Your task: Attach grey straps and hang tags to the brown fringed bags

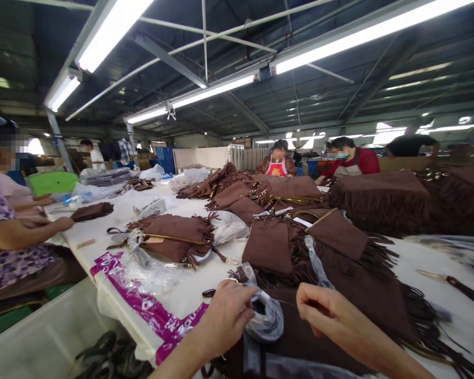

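My left hand [229, 315] has its fingers closed at the left side of a coiled strap [265, 318] wrapped in clear plastic. To the right, my right hand [324, 309] is curled with thumb and fingers pinched. A very thin dark strand runs from the coil side toward its fingertips; its kind is hard to see. Beneath both hands lies a brown fringed bag [300, 337], with a plastic-covered strip across it. Just beyond are more brown bags, among them a flat one [266, 245] and one with a gold zipper [337, 231].
A brown bag [174, 234] with loose plastic sits left of centre beside a purple printed plastic bag [142, 302]. Scissors [454, 284] lie at right. A bin [43, 337] with dark coiled pieces stands lower left. Co-workers sit at left and across, near heaped bags [379, 202].
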`<state>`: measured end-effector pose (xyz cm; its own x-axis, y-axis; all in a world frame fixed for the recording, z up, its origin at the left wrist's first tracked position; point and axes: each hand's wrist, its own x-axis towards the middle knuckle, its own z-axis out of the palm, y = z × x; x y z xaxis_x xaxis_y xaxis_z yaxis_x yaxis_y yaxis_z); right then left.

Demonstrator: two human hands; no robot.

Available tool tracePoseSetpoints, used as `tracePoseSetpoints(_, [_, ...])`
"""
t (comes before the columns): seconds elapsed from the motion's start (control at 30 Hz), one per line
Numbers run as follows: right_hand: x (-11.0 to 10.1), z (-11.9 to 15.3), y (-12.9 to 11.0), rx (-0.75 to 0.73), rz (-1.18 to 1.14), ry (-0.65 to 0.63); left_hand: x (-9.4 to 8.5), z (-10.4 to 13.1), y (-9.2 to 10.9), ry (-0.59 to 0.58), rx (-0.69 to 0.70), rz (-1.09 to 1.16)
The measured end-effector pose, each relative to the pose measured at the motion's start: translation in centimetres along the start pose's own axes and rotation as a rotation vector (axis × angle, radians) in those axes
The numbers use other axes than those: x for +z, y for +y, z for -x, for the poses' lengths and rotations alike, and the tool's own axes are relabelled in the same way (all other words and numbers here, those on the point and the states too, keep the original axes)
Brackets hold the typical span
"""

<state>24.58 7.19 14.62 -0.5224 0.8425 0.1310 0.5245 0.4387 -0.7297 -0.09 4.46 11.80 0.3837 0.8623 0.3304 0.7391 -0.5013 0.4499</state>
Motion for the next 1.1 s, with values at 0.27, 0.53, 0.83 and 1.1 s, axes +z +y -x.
tracePoseSetpoints(0.27, [-1.2, 1.1, 3.8, -0.036, 0.203, 0.127, -1.0, 0.2, -1.2, 0.003, -0.110, 0.137])
tracePoseSetpoints(0.53, [2.8, -0.4, -2.2, -0.269, 0.133, 0.298, -1.2, -3.5, 3.1, -0.045, 0.061, -0.169])
tracePoseSetpoints(0.83, [1.4, -2.1, 0.7, -0.158, 0.136, 0.141, -3.2, -2.9, -2.9, 0.030, -0.243, -0.127])
tracePoseSetpoints(1.1, [1.6, -2.6, 1.1, -0.245, 0.143, 0.231, 0.0, -3.1, -6.6, -0.050, -0.298, 0.010])
